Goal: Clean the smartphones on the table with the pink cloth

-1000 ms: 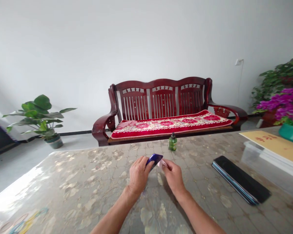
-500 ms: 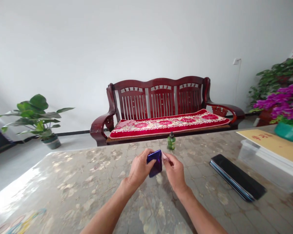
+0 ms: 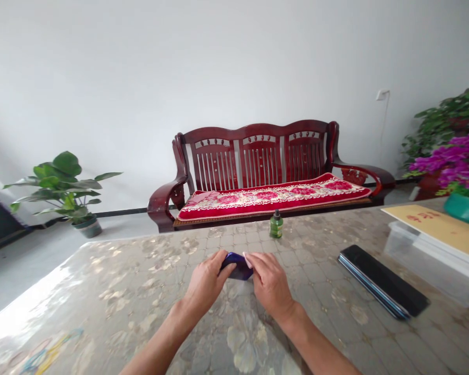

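Bright, soft daylight fills the view, strongest from nine o'clock. On the glossy tabletop (image 3: 148, 317), glare burns to flat white at eight o'clock and thins to a dull sheen towards four. The wall (image 3: 234, 62) is evenly pale grey, while the dark panel (image 3: 0, 216) at nine sits in shade. A soft-edged shadow lies beside the right forearm (image 3: 316, 338) near six. Small highlights glint on the varnished bench (image 3: 258, 156) at twelve. Wide-angle stretching bends the outer parts; the rubber bands (image 3: 42, 357) at seven are smeared, and the pale scrap (image 3: 247, 260) near centre lacks fine detail.
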Demonstrator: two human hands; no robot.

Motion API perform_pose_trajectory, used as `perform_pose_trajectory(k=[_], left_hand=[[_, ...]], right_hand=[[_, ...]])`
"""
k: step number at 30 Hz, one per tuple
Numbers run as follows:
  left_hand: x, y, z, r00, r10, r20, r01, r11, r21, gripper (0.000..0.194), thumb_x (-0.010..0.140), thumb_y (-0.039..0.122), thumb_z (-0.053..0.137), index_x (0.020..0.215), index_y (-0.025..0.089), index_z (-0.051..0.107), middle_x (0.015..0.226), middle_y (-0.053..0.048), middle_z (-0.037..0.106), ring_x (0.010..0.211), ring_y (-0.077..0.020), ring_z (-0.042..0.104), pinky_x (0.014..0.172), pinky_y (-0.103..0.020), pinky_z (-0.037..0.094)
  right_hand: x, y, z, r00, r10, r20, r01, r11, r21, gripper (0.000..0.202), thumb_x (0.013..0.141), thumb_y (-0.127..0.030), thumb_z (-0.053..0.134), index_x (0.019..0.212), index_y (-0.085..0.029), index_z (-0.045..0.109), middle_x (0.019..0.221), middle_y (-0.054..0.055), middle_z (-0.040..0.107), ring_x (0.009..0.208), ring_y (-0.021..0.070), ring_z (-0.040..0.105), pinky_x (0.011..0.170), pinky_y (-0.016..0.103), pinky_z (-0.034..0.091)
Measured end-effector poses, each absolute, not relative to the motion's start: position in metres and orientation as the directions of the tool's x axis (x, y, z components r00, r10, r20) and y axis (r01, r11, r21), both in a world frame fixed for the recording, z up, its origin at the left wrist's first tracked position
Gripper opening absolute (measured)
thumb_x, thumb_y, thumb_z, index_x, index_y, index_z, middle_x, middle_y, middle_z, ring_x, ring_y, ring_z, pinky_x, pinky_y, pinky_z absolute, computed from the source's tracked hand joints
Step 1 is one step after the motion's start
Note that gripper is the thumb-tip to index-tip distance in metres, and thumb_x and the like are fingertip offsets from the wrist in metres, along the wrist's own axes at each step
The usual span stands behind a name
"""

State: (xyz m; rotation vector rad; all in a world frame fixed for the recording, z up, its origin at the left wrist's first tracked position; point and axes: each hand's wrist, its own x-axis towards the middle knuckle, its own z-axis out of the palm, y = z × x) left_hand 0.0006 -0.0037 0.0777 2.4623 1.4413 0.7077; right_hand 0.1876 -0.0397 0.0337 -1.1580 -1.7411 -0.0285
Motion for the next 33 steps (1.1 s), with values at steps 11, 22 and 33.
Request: perform_pose_trajectory(k=[11, 22, 33], left_hand=[[-0.017, -0.016, 0.043, 0.26, 0.87, 0.419, 0.706, -0.467, 0.533, 0.015, 0.092, 0.037, 0.046, 0.09, 0.025, 0.055, 0.081, 0.0, 0.066, 0.076, -0.0184, 0.065, 0.068, -0.025, 0.047], [-0.009, -0.049, 0.013, 0.664, 0.635, 0.396, 0.622, -0.762, 0.179, 0.037, 0.095, 0.011, 0.036, 0.128, 0.021, 0.051, 0.127, -0.011, 0.064, 0.116, -0.0223, 0.062, 0.097, -0.031, 0.051], [0.012, -0.055, -0.018, 0.825, 0.518, 0.225, 0.546, -0.834, -0.082, 0.058, 0.086, 0.011, 0.065, 0.14, 0.017, 0.043, 0.143, -0.014, 0.051, 0.134, -0.0296, 0.044, 0.104, -0.039, 0.048]], right_hand=[[0.19, -0.031, 0.012, 0.015, 0.743, 0.669, 0.719, 0.457, -0.524, 0.044, 0.081, -0.002, 0.044, 0.11, -0.024, 0.07, 0.101, 0.006, 0.072, 0.094, 0.0206, 0.062, 0.084, 0.033, 0.049], [0.222, -0.007, -0.022, 0.402, 0.906, 0.13, 0.084, 0.104, -0.991, 0.043, 0.073, -0.042, 0.058, 0.102, -0.013, 0.074, 0.09, 0.008, 0.076, 0.082, 0.0258, 0.068, 0.073, 0.033, 0.051], [0.212, -0.001, -0.03, 0.374, 0.899, 0.227, 0.287, 0.12, -0.95, 0.037, 0.079, -0.037, 0.05, 0.1, -0.018, 0.074, 0.099, 0.008, 0.075, 0.091, 0.0242, 0.069, 0.082, 0.032, 0.051]])
